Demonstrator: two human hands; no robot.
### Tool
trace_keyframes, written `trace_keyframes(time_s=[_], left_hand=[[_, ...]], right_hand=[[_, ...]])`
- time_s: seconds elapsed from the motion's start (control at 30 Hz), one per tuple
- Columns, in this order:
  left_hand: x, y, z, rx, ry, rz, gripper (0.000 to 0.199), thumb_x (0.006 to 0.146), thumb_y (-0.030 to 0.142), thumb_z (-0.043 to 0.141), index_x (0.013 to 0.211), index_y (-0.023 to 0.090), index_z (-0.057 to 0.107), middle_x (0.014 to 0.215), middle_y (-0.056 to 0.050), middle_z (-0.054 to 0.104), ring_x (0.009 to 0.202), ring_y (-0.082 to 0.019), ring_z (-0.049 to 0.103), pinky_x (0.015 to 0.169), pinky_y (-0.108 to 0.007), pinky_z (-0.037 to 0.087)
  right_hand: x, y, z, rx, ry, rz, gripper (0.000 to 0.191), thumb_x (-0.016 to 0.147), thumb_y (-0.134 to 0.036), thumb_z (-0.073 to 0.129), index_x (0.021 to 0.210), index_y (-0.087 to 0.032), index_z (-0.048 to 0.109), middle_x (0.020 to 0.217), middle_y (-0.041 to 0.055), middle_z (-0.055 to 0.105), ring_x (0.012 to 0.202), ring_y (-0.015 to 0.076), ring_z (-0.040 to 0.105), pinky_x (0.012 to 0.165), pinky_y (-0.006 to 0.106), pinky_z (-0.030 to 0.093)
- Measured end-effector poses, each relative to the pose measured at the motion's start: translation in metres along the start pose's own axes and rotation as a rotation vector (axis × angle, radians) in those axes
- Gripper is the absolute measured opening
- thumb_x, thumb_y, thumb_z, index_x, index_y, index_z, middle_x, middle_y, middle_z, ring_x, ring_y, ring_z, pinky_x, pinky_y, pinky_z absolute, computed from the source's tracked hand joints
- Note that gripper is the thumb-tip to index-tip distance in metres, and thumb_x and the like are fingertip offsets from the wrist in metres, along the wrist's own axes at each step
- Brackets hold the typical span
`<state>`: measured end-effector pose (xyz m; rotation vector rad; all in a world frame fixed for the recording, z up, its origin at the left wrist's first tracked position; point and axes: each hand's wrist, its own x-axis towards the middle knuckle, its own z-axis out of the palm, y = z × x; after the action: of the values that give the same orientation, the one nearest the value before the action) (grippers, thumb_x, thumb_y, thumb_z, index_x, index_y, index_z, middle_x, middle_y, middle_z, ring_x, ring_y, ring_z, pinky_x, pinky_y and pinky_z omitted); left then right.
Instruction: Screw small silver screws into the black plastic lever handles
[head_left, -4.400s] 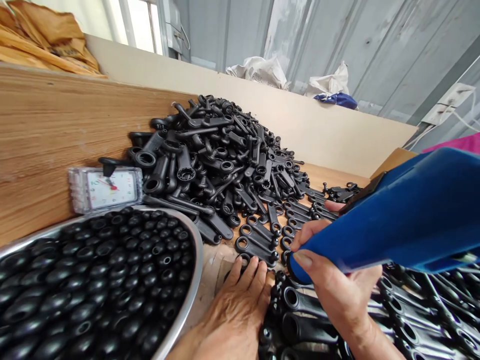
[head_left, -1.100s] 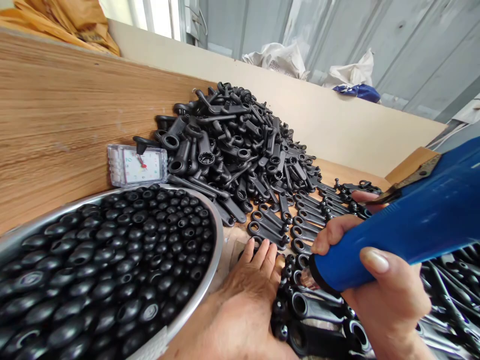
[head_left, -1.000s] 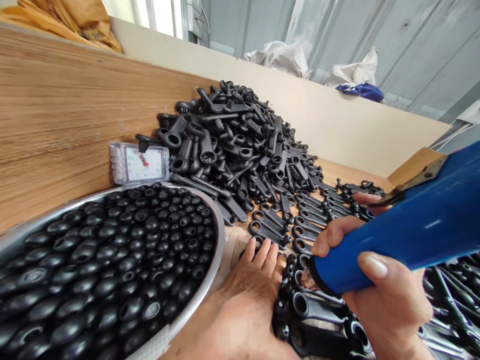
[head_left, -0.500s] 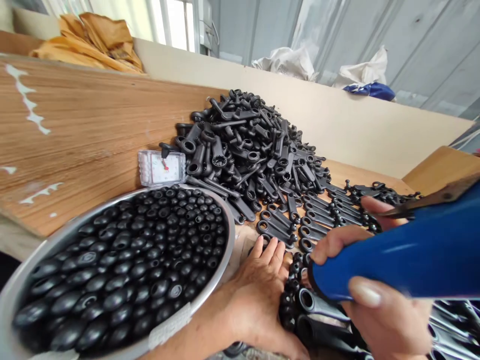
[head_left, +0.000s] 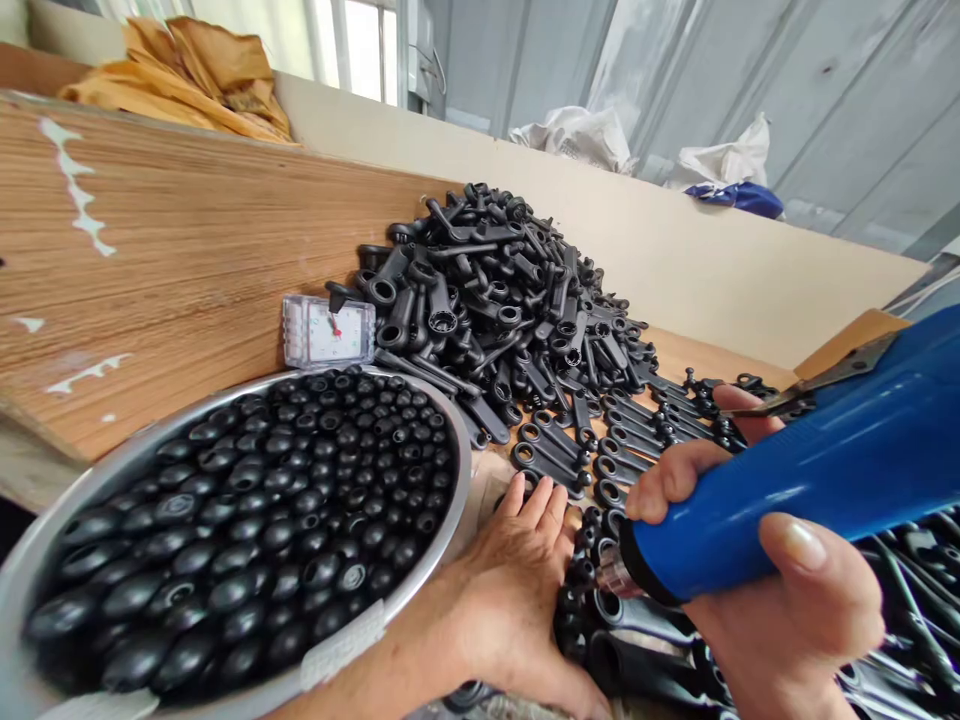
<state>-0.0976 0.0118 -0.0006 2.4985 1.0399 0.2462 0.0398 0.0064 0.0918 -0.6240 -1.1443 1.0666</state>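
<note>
A workshop, by its heaped black parts (head_left: 487,310) (and metal wall (head_left: 855,110)).

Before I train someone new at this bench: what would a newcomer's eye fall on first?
Probably the bright blue tool gripped in the right hand, slanting in from the right edge. Next comes the tall heap of black handles in the middle, then the wide metal bowl full of black knobs at the lower left.

Clock (head_left: 330,332) behind the bowl (head_left: 15,610), left of the lever heap (head_left: 487,300)
</note>
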Motion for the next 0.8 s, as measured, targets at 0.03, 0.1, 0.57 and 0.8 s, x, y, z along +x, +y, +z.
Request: trace_keyframes(time_s=[0.03, 0.1, 0.57, 0.8], left_hand=[[0.0, 0.0, -0.001, -0.011, -0.005, 0.001, 0.119, 0.063, 0.083, 0.051, 0.148, 0.011, 0.009, 0.155, -0.021, 0.0, 0.14, -0.04, -0.003, 0.112, -0.059, 0.0], [0.0, 0.0, -0.003, -0.031, -0.012, 0.001, 0.119, 0.063, 0.083, 0.051, 0.148, 0.011, 0.009, 0.155, -0.021, 0.0, 0.14, -0.04, -0.004, 0.113, -0.059, -0.001], [-0.003, 0.002, -0.007, -0.064, -0.013, 0.004, 0.114, 0.066, 0.08, 0.051, 0.148, 0.009, 0.013, 0.154, -0.021, 0.002, 0.14, -0.038, -0.006, 0.113, -0.057, -0.002], [-0.001, 0.002, -0.005, -0.045, -0.02, 0.013, 0.118, 0.064, 0.08, 0.052, 0.147, 0.007, 0.012, 0.154, -0.022, 0.006, 0.14, -0.038, -0.007, 0.113, -0.057, -0.002]], right_hand=[[0.0, 0.0, 0.0, -0.007, 0.007, 0.004, 0.051, 0.054, -0.042, 0.079, 0.1, -0.028, 0.063, 0.056, -0.001, 0.062, 0.046, 0.0172, 0.057, 0.041, 0.027, 0.048], [0.001, -0.001, -0.001, -0.017, 0.022, 0.007, 0.052, 0.052, -0.042, 0.08, 0.1, -0.027, 0.064, 0.056, -0.0005, 0.061, 0.047, 0.0176, 0.056, 0.041, 0.027, 0.048], [-0.007, 0.0, -0.014, -0.118, -0.109, -0.008, 0.061, 0.061, -0.041, 0.079, 0.115, -0.03, 0.054, 0.066, 0.0003, 0.061, 0.057, 0.0213, 0.059, 0.049, 0.032, 0.052], [-0.015, -0.002, -0.015, -0.186, -0.153, 0.018, 0.061, 0.063, -0.043, 0.077, 0.118, -0.032, 0.051, 0.07, 0.0009, 0.06, 0.062, 0.0217, 0.058, 0.046, 0.03, 0.051]])
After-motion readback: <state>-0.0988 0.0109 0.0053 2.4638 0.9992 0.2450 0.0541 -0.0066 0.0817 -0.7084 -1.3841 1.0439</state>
